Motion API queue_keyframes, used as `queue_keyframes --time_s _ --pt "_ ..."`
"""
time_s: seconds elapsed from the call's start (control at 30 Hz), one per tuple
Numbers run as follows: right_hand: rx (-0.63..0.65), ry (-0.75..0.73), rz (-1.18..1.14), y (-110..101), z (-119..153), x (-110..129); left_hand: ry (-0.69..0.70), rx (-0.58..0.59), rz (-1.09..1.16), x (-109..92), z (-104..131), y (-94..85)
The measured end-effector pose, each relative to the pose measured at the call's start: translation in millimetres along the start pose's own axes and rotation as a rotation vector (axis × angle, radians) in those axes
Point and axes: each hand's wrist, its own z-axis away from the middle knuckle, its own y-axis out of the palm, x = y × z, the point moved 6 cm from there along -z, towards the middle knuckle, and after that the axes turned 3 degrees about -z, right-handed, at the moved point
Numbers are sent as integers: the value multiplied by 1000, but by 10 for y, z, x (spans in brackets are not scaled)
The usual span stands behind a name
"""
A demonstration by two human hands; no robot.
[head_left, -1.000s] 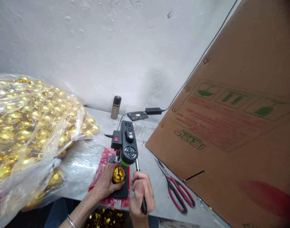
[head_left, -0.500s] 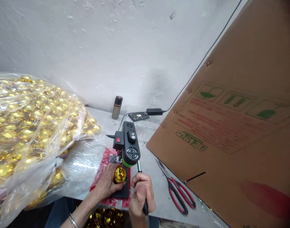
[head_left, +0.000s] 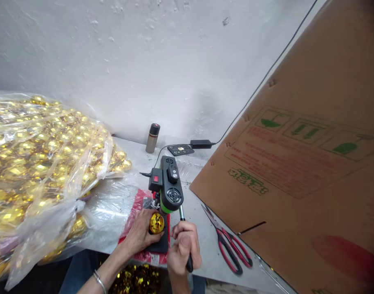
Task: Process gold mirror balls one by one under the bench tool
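A shiny gold faceted ball (head_left: 156,223) sits under the front end of a black machine (head_left: 171,185) with a green band and a red switch. The fingers and thumb of my left hand (head_left: 143,232) are wrapped round the ball from the left, over the machine's black base (head_left: 159,246). My right hand (head_left: 184,247) is closed round the black grip of a metal lever (head_left: 182,213) at the machine's right side. Red plastic (head_left: 132,216) lies beneath the base.
A clear bag (head_left: 61,163) of gold balls fills the left. Red-handled scissors (head_left: 229,245) lie beside a large cardboard box (head_left: 285,163) at right. Behind the machine are a bottle (head_left: 152,139), a dark patterned phone-like object (head_left: 180,150) and a power adapter (head_left: 201,144). More gold pieces (head_left: 134,279) show below.
The view has shifted slightly. The gold ball has turned a little in my left hand, showing darker slots on its face. My right hand keeps its hold on the lever.
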Motion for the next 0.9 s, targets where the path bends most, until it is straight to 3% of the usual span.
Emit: queue_keyframes --time_s 0.3,0.67,0.8,0.9 --pt "-49 5 14 31 14 -24 31 -13 -15 9 -20 -10" --pt "22 -42 94 16 207 -149 18 18 -26 -41 -28 -44" --pt "107 -73 104 11 -2 13 7 20 -20 -53 -47 -70" --pt "103 49 125 24 -330 248 4 10 -4 -66 -29 -99"
